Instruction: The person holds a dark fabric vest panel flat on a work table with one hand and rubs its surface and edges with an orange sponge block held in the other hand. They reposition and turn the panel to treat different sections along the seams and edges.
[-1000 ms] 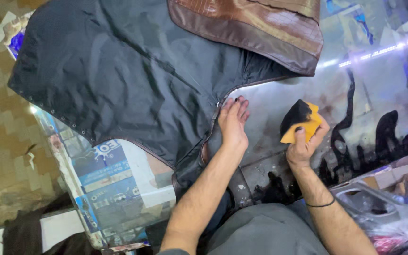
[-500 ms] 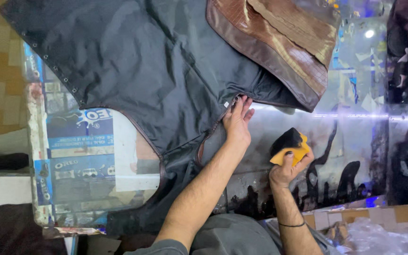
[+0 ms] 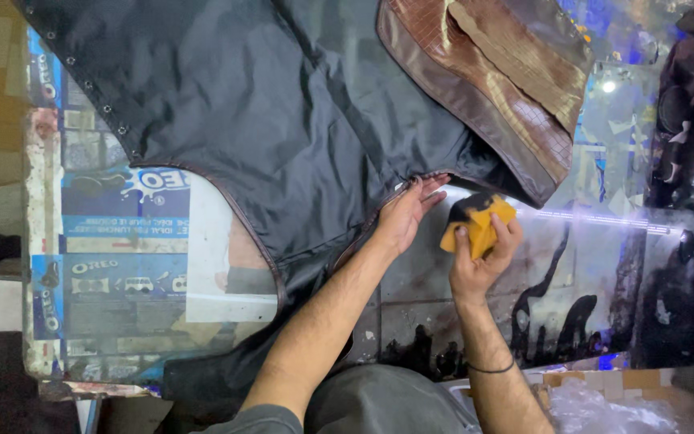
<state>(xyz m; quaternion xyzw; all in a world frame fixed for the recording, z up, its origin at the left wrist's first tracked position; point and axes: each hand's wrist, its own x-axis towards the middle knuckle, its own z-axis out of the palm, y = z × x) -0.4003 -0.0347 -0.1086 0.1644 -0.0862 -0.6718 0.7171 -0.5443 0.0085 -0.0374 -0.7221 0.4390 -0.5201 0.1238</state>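
Centrally, the black garment [image 3: 267, 120] edge is pinned flat under the open left hand [image 3: 403, 217]. At three o'clock of it, a yellow sponge [image 3: 475, 225] is gripped by the right hand [image 3: 479, 257]. Blue-and-white rectangular packaging sheets [image 3: 114, 265] line the tabletop [image 3: 588, 265] at nine o'clock.

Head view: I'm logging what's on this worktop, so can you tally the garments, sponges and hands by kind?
Black garment: 1
Brown garment: 1
Yellow sponge: 1, held in the right hand
Hands: 2, with the left hand pressing on the black garment's edge
Total: 5
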